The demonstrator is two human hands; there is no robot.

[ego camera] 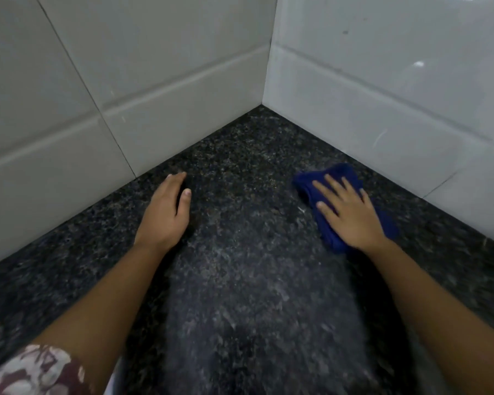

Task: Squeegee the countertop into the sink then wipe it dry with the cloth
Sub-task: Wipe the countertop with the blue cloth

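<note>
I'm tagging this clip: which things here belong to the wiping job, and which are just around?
In the job: blue cloth under the flat right hand; speckled countertop; left hand resting on it.
Just there: white wall tiles; patterned sleeve.

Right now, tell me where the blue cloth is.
In the head view, the blue cloth lies on the granite countertop, right side, under the flat right hand, near the tiled right wall.

The right hand (pixel 351 215) covered the middle of the blue cloth (pixel 337 175), hiding its folds there, the patterned sleeve (pixel 35 372) was cut off by the lower left corner, both forearms (pixel 106 295) ran out past the bottom edge, and the near countertop (pixel 240 323) was smeared by blur.
</note>
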